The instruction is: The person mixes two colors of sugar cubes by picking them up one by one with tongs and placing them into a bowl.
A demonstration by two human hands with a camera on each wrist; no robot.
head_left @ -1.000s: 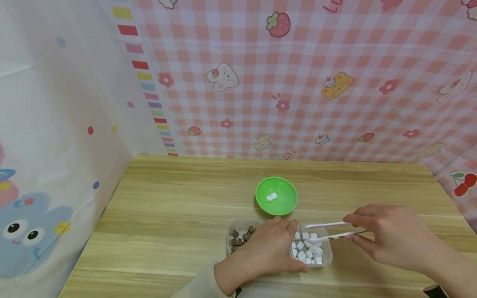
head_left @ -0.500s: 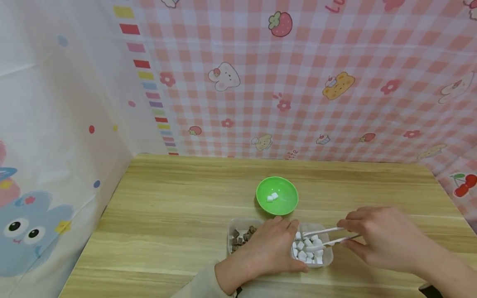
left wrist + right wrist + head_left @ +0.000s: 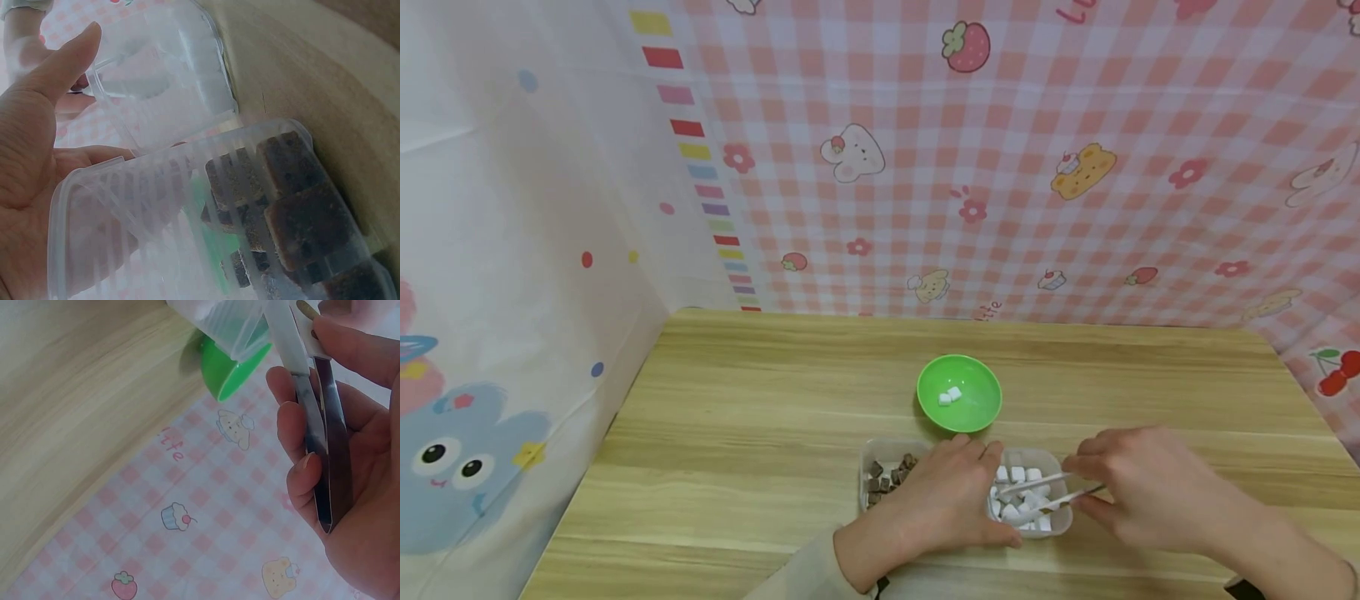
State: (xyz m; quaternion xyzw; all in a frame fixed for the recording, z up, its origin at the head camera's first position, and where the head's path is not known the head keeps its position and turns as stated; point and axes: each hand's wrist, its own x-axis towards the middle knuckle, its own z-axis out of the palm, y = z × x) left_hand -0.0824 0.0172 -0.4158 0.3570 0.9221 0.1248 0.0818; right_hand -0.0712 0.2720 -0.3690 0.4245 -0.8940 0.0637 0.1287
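My left hand (image 3: 936, 504) lies over two clear plastic tubs side by side, holding the right tub (image 3: 1066, 512) with thumb at its near side and fingers at the far side. White cubes (image 3: 1017, 474) fill that tub. Dark brown cubes (image 3: 306, 225) sit in the left tub (image 3: 862, 471), partly hidden by my hand. My right hand (image 3: 1157, 487) grips tongs with white tips and metal handles (image 3: 337, 450). The tips reach down among the white cubes; whether a cube is between them, I cannot tell.
Behind the tubs stands a green bowl (image 3: 977, 408) with two white cubes (image 3: 950, 396) in it. All of this is on a wooden table (image 3: 737, 433). A pink checked cloth (image 3: 887, 208) hangs along the back edge, a white printed one (image 3: 550, 208) at the left.
My right hand has moved left and slightly down, bringing the tong tips deeper among the white cubes and closer together. My left hand has stayed in place.
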